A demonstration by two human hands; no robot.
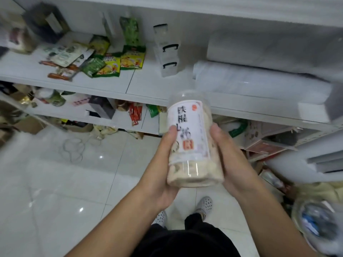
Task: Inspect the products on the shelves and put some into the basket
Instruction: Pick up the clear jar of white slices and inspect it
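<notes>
Left hand [163, 175] and right hand [228, 164] clasp a clear labelled jar [193, 143] upright between them, fingers curled closed around its sides, thumbs on the label.

left hand [163, 167] + right hand [225, 156] grip clear jar [193, 145] | upright, tilted | before white shelves [104, 84]

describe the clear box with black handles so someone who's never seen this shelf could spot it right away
Start at the upper white shelf, right of the pile of green and yellow snack packets. The clear box stands upright there, alone, left of the big white rolls. It is the only see-through container on that shelf, with black handles down its front.
</notes>
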